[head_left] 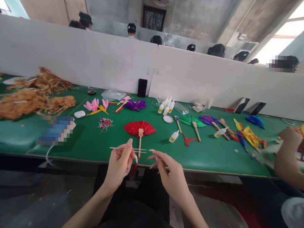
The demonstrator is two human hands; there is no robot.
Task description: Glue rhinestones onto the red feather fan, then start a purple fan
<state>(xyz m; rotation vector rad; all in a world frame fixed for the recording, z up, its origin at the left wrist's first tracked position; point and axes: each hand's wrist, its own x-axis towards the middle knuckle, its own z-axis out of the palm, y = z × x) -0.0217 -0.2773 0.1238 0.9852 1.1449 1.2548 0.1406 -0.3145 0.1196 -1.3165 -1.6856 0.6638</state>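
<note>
My left hand is closed on a pair of tweezers, whose tips point right. The tweezers lie across the wooden handle of a red fan, as seen from above. Small light beads dot the fan's fanned-out top, and a red tassel hangs from the handle's lower end at the table edge. Just right of the tweezer tips, my right hand is open, its fingers half-bent and apart. No held thing shows clearly in it. A glue bottle stands to the right of the fan, and colourful beads lie in a pile on the left.
A green fan, several glue bottles and a round white lid lie on the green table. Pink flowers and brown fibre are at left. A co-worker's arm reaches in at right. A white partition stands behind.
</note>
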